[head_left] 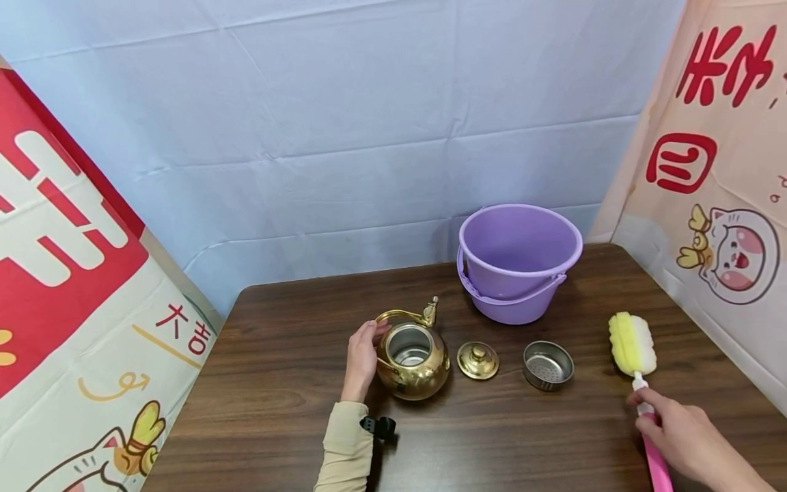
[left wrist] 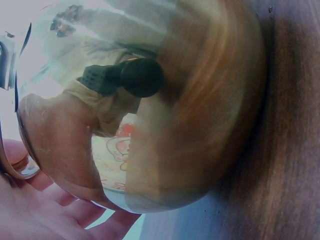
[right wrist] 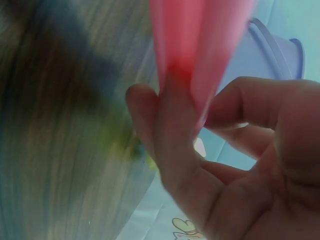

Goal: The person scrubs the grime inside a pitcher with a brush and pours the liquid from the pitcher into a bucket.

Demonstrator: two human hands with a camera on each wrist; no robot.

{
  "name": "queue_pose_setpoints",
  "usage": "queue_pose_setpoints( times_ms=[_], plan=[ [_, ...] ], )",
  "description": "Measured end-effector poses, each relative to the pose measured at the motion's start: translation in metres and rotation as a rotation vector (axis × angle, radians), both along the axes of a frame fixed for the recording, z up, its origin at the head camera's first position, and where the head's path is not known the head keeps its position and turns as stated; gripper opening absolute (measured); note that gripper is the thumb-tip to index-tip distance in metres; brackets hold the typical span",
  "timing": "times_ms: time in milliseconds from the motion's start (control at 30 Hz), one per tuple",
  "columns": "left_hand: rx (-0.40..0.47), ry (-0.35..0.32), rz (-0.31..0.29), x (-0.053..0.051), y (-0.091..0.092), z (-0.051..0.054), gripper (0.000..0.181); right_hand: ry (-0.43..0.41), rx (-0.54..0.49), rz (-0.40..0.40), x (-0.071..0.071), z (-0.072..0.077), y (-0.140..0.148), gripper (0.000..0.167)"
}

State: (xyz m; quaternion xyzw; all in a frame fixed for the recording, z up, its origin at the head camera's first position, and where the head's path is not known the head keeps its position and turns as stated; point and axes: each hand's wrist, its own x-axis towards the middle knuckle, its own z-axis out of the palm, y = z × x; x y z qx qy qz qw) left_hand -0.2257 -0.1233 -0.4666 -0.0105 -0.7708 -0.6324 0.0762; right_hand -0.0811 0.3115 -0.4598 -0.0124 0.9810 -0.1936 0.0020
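Note:
A shiny gold kettle stands lidless on the wooden table, its metal inside showing. My left hand holds it at the left side by the base of the raised handle. In the left wrist view, fingers curve along the kettle's polished body beside the handle loop. On the right, my right hand grips a sponge brush by its pink handle, the yellow and white head pointing away from me. Between the hands lie the gold lid and a round metal strainer with a perforated bottom.
Behind the lid and strainer stands a purple bucket, its handle hanging down in front. A pale blue cloth hangs along the back of the table. Printed sheets hang on the left and right sides.

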Motion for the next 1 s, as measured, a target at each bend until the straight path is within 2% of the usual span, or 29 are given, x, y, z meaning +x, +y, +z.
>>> queue_pose_setpoints(
  times_ms=[100,267,333,467,600,667,767,833,900,1000],
  plan=[
    [-0.006,0.005,-0.004,0.000,0.000,-0.001,0.045,0.034,-0.031,-0.021,-0.001,0.006,0.000,0.015],
    [0.008,-0.004,-0.007,0.000,0.000,0.000,0.045,-0.045,-0.126,-0.042,-0.003,0.015,0.001,0.029],
    [0.015,-0.007,-0.005,0.000,0.000,0.000,0.045,-0.030,-0.150,-0.040,-0.002,0.016,0.000,0.031],
    [0.016,-0.006,-0.006,0.000,0.000,0.000,0.044,0.118,-0.132,-0.009,-0.004,0.019,0.001,0.033],
    [0.010,-0.008,-0.001,-0.001,0.000,0.000,0.044,0.345,-0.044,0.018,-0.007,0.017,0.003,0.036],
    [0.009,-0.006,-0.001,0.000,0.000,0.000,0.045,0.464,0.008,0.039,-0.007,0.016,0.004,0.031],
    [0.012,-0.013,-0.004,0.001,0.000,0.001,0.045,0.634,0.077,0.078,-0.007,0.016,0.006,0.012],
    [0.007,-0.013,-0.003,0.001,0.000,0.001,0.045,0.677,0.090,0.089,-0.007,0.018,0.006,0.025],
    [0.010,-0.019,-0.003,0.001,0.001,0.002,0.044,0.675,0.104,0.095,-0.008,0.021,0.007,0.046],
    [0.018,-0.024,-0.005,0.001,0.001,0.003,0.044,0.669,0.077,0.082,-0.007,0.023,0.008,0.032]
  ],
)
